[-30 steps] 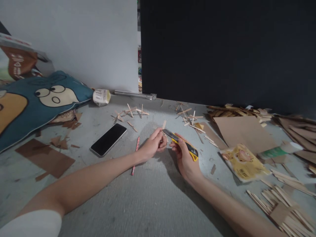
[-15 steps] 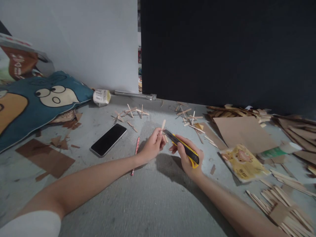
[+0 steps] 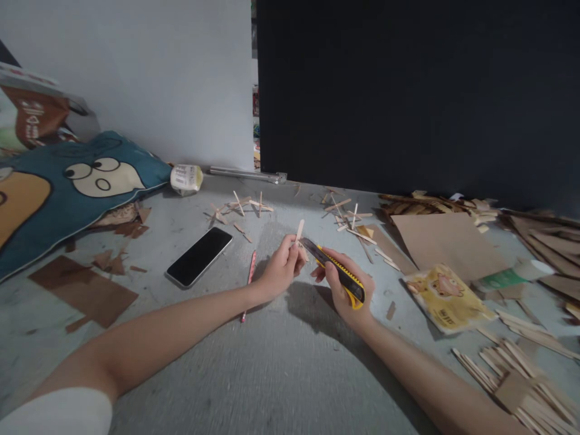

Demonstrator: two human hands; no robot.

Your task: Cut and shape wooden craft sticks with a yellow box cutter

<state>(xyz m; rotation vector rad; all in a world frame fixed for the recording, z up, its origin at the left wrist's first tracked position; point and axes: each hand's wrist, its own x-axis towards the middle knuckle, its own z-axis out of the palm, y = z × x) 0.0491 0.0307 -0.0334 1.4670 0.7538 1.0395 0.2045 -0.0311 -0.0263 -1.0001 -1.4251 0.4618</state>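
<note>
Angling inward, left hand (image 3: 280,270) pinches a stick (image 3: 299,229), right hand (image 3: 337,287) (thumb uppermost) a cutter (image 3: 347,277).

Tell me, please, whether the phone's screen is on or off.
Apparently off: the phone lies face up, its screen plain black with nothing lit.

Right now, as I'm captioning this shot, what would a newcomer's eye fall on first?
Probably the yellow-and-black utility knife in the right hand, near the middle, its blade end close to the wooden stick pinched in the left hand. Next might come the teal pillow with cartoon eyes at the far left, and the large black panel filling the upper right.
</note>
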